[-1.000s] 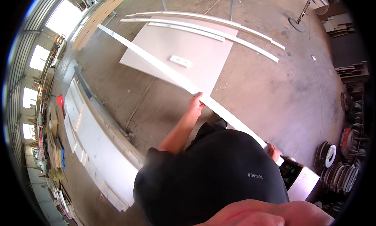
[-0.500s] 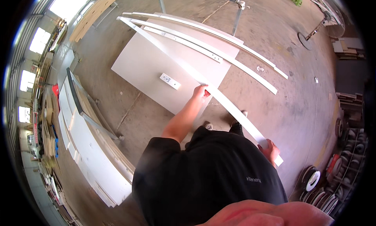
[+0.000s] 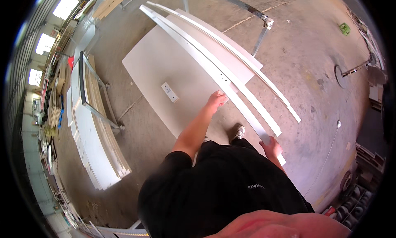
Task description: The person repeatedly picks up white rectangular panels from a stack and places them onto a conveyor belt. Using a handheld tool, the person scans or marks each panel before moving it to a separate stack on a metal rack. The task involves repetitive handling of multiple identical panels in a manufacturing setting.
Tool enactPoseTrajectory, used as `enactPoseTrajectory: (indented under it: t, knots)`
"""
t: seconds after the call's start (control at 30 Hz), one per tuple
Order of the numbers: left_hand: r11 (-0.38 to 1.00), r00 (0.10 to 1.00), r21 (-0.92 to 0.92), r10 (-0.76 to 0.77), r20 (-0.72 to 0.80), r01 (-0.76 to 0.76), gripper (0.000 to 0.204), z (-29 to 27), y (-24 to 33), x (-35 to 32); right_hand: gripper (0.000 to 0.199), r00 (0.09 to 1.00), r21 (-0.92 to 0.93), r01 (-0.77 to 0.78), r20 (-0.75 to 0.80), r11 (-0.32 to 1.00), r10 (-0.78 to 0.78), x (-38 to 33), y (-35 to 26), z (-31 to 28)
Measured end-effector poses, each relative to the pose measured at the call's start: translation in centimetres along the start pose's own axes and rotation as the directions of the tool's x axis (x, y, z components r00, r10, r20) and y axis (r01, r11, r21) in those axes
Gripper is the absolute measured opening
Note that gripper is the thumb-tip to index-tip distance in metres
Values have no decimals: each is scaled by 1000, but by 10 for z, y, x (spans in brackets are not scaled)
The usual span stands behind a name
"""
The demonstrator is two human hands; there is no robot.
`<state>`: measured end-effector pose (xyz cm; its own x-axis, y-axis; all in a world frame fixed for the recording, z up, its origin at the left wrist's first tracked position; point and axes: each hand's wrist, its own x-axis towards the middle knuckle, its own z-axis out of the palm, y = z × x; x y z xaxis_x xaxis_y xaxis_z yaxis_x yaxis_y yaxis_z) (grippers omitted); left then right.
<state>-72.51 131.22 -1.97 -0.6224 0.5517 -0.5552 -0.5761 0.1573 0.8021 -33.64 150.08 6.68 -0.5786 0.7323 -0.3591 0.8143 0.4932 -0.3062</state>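
A long white strip [image 3: 247, 115] runs diagonally over a large pale board [image 3: 142, 66], and both of my hands are on it. My left hand [image 3: 217, 99] has its fingers curled at the strip's near edge, around the middle of its length. Closer to me, my right hand [image 3: 272, 148] wraps around the strip close to its near end. Just beyond lies a second white strip [image 3: 262, 111], almost parallel to it. Farther off, another narrow white strip [image 3: 270, 81] stretches past the board's edge. On the board rests a small white rectangular piece with holes [image 3: 169, 92].
To the left, white panels [image 3: 84, 130] are stacked on a metal-framed rack. A metal frame [image 3: 262, 21] stands behind the board. At right are a round-based stand [image 3: 340, 76] and a green crate [image 3: 344, 29]. Dark rolls [image 3: 350, 205] fill a rack at lower right.
The held strip has swung from crossing the other strips to lying nearly parallel beside them. Both hands stay on it; my right hand has shifted left and slightly up in view. The view has turned.
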Motion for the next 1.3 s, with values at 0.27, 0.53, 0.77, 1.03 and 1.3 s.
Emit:
enactPoseTrajectory:
  t: [0.27,0.53,0.77,1.03,1.3]
  knots:
    - [949,970,243,-155,-190,199,48,9,-127,-91,82,994,-51,37,108,998,-31,137,-16,16]
    - [830,743,-40,-519,-423,556,64,-92,-246,-258,79,985,-80,14,175,997,0,211,3,47]
    - [891,757,-58,-415,-504,450,52,-63,-224,-315,65,946,-97,197,278,976,-164,209,2,89]
    - [973,934,223,20,-355,64,50,-93,-280,-356,82,409,155,501,825,851,-390,129,17,273]
    - [990,713,27,-81,-696,139,37,-218,-410,-515,66,214,114,67,969,991,-126,-67,-182,259]
